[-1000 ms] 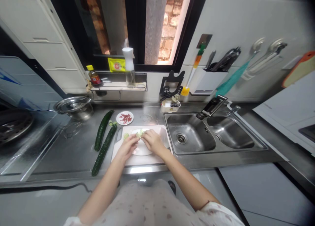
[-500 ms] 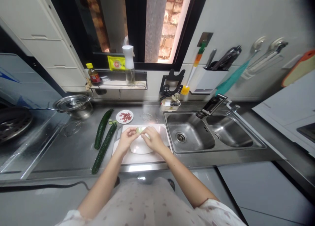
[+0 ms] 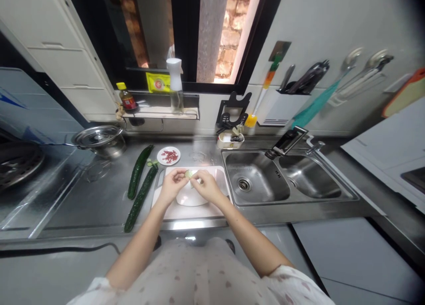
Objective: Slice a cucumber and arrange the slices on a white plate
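Between my two hands is a small pale green cucumber slice [image 3: 189, 174], pinched by the fingertips of my left hand [image 3: 173, 185] and my right hand [image 3: 206, 187]. Both hands are closed around its edges. Beneath them a white plate or bowl [image 3: 191, 201] rests on the cutting board [image 3: 212, 212]; its middle is hidden by my hands. Left of the board lie two long dark green cucumbers, one whole-looking [image 3: 139, 172] and one nearer cucumber [image 3: 141, 198] with small cut pieces [image 3: 152, 163] at its far end. A small white plate [image 3: 160, 156] holds chopped red bits [image 3: 170, 156].
A double steel sink [image 3: 259, 176] with a black faucet [image 3: 282, 145] is to the right. A lidded pot [image 3: 102, 141] stands at the left back. Along the wall are a shelf [image 3: 159, 113] with a sauce bottle [image 3: 126, 98] and spray bottle [image 3: 175, 86], and a knife holder [image 3: 282, 106].
My hands stay over the plate, and the slice between my fingertips has turned a little, showing more of its round face. The view has shifted slightly.
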